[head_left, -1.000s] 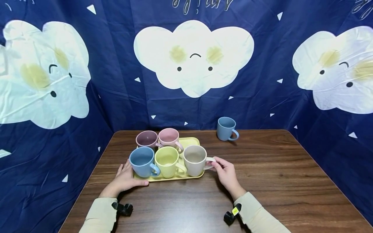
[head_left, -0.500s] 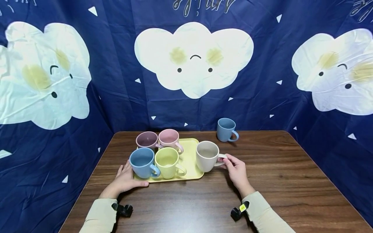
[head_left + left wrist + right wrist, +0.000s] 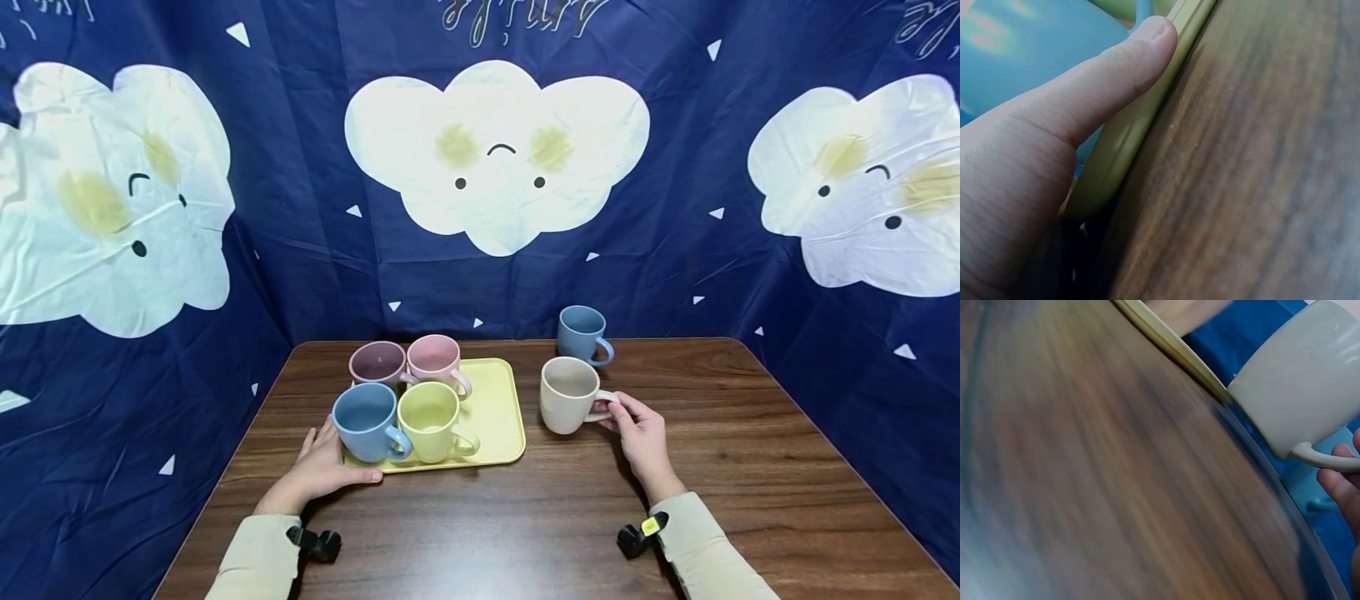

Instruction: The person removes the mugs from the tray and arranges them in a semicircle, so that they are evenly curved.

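My right hand point(image 3: 641, 442) pinches the handle of an off-white mug point(image 3: 566, 400), which is upright to the right of the yellow tray point(image 3: 498, 417). In the right wrist view, fingertips close on the handle beneath the off-white mug point(image 3: 1307, 375). My left hand point(image 3: 318, 462) rests at the tray's near left corner, its straight thumb point(image 3: 1116, 78) lying along the front rim. On the tray stand a light blue mug point(image 3: 365, 425), a yellow-green mug point(image 3: 429, 417), a pink mug point(image 3: 433, 354) and a purple mug point(image 3: 377, 362). My other left fingers are partly hidden behind the light blue mug.
A darker blue mug point(image 3: 580, 333) stands at the table's back edge, just behind the off-white one. The brown wooden table point(image 3: 495, 533) extends to both sides. A navy cloth point(image 3: 322, 275) with white clouds hangs close around its back and sides.
My right hand has carried the off-white mug rightward from the tray's front right, past its right edge, baring that part of the tray. My left hand has stayed at the corner.
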Demonstrator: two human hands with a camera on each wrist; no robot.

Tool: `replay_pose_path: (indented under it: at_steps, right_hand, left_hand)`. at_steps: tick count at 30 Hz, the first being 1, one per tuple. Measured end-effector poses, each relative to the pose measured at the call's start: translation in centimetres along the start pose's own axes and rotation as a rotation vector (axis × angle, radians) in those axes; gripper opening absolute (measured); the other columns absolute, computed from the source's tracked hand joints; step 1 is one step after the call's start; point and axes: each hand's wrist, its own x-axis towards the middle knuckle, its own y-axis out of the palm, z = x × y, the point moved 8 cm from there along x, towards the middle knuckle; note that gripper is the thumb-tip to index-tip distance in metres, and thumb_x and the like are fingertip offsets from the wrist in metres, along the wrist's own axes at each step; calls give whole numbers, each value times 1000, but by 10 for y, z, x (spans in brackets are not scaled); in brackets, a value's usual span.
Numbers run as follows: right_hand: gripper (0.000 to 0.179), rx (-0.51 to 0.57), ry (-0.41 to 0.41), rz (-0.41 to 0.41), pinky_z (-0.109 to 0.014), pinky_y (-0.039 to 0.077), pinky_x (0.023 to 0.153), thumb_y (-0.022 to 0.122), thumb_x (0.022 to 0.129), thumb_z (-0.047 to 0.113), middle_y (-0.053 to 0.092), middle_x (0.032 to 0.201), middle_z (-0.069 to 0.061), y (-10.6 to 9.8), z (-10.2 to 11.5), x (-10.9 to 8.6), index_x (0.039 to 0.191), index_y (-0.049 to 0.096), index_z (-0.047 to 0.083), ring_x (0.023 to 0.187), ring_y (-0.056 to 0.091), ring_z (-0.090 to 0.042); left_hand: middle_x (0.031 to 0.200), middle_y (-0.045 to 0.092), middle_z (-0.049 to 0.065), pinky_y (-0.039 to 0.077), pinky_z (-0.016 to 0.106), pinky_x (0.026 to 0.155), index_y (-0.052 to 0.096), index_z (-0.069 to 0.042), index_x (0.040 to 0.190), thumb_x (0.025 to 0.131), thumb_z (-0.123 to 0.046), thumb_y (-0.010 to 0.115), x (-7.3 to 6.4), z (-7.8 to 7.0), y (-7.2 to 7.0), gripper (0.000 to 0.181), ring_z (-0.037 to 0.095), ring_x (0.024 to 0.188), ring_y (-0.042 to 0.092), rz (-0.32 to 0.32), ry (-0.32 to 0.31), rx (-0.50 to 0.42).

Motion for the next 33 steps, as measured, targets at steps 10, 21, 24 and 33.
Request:
replay_pose_path:
  at_steps: [10,21,24,33]
  right_hand:
    - [28,-55,43,-56,-27,60,71,57,100,-2,76,90,-4,-30,-2,6,114,57,-27,85,74,-8]
    - [17,-19,20,-113,-27,60,72,57,99,-5,76,89,-2,-66,-6,14,110,68,-12,84,74,-8]
    - [17,-17,23,-135,-27,60,72,57,99,-5,76,90,-2,-74,-7,17,111,69,-9,84,74,-9]
    - [19,-35,67,-175,-23,59,74,57,100,-3,76,89,-2,-98,-10,24,112,66,-14,85,73,-8]
  left_hand:
    - [160,17,36,1,75,113,16,10,156,67,-57,87,-1,1,0,132,56,148,6,6,-3,4]
    - [160,18,36,2,76,112,17,9,156,67,-55,88,-3,-4,-2,130,55,149,6,4,1,-4]
    - [160,18,36,3,76,111,17,9,156,66,-54,88,-2,-4,-4,130,55,149,6,-6,6,-6]
    - [160,18,35,3,76,112,17,8,156,66,-54,88,-2,-3,-2,131,55,149,6,-2,4,-10]
